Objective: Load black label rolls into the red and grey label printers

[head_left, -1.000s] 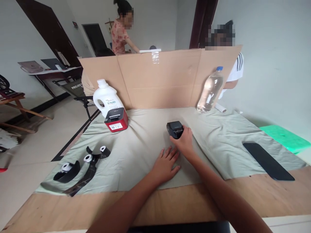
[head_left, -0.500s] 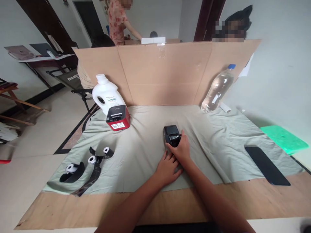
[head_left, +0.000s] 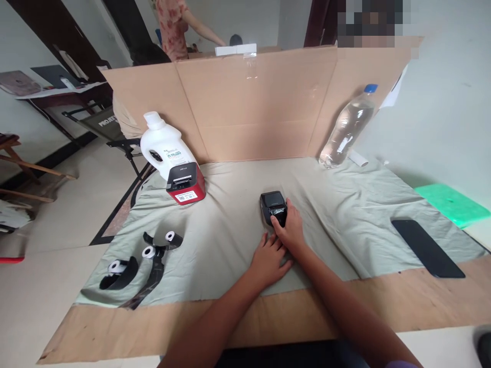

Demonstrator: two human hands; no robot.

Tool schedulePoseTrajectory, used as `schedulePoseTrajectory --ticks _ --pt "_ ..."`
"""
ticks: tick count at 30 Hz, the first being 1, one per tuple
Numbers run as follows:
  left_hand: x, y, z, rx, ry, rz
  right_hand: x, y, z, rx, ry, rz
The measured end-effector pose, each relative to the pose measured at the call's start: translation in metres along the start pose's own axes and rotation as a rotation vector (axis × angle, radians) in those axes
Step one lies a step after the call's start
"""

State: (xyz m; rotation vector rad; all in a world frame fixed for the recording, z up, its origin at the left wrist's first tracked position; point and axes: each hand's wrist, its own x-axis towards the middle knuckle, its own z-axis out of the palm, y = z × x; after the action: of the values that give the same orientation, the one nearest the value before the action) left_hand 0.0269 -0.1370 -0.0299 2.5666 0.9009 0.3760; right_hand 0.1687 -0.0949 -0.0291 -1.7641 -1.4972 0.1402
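A small black portable printer (head_left: 273,200) rests on the grey-green cloth near the table's middle. My right hand (head_left: 290,228) grips its near right side, thumb on the front and fingers along the edge. Just below and to the left, my left hand (head_left: 268,261) lies flat on the cloth with fingers spread. Its fingertips come close to the right wrist, and I cannot tell whether they touch. Part of the printer's near right corner is hidden by the right hand.
Left of the hands lie several black-wrapped paper rolls (head_left: 149,252). A red and black receipt printer (head_left: 186,183) stands before a white jug (head_left: 168,145). A water bottle (head_left: 348,128) leans on the cardboard screen (head_left: 257,112). At right are a dark phone (head_left: 427,249) and green plastic stool (head_left: 452,204).
My right thumb has shifted up and right onto the printer's front. The left hand stays spread on the cloth. The camera view has tilted slightly.
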Motion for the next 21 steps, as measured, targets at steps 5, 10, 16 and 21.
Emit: schedulePoseTrajectory --ticks 5,10,16,21 --pt "0.0 0.0 0.002 0.042 0.009 -0.001 0.001 0.004 0.003 0.073 0.021 0.025" --pt "0.001 0.0 0.001 0.044 0.038 0.023 0.004 0.012 0.006 0.26 0.005 0.05" --pt "0.009 -0.007 -0.01 -0.127 0.203 -0.052 0.007 0.015 0.005 0.426 -0.01 0.049" --pt "0.031 -0.05 -0.037 -0.223 0.532 -0.458 0.01 0.016 0.006 0.523 -0.017 0.14"
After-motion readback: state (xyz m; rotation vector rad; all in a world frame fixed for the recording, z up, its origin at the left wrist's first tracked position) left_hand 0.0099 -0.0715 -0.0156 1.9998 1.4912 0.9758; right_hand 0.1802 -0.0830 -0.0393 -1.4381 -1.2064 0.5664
